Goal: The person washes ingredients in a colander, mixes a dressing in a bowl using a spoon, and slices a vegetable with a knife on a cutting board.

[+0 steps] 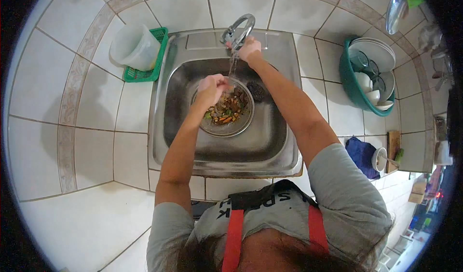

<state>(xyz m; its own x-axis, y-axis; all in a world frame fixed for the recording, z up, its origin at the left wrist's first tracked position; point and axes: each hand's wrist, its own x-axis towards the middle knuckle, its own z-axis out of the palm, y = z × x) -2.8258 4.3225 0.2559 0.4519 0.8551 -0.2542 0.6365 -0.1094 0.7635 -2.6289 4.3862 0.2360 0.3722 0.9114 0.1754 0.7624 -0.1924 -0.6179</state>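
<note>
A chrome gooseneck faucet (249, 20) runs at the back of a stainless steel sink (231, 150). My right hand (250, 49) is at the faucet, its fingers reaching behind the spout and partly hidden by it. Water (233, 65) falls from the spout toward my left hand (211, 89). That hand is over the left rim of a round bowl or strainer (228, 132) standing in the basin, fingers bent together; whether they pinch something is unclear. Inside lie wet, mixed food scraps (229, 109), brown, orange and green. A dark scrubbing pad (256, 91) rests on the basin floor beside the bowl's right edge.
Left of the sink, a translucent plastic tub (132, 47) leans in a green basket (144, 77). At right, a teal basin (349, 87) holds plates, glasses and cups. Nearer are a blue cloth (360, 156) and a white cup (378, 159) with a utensil. A ladle (396, 13) hangs upper right.
</note>
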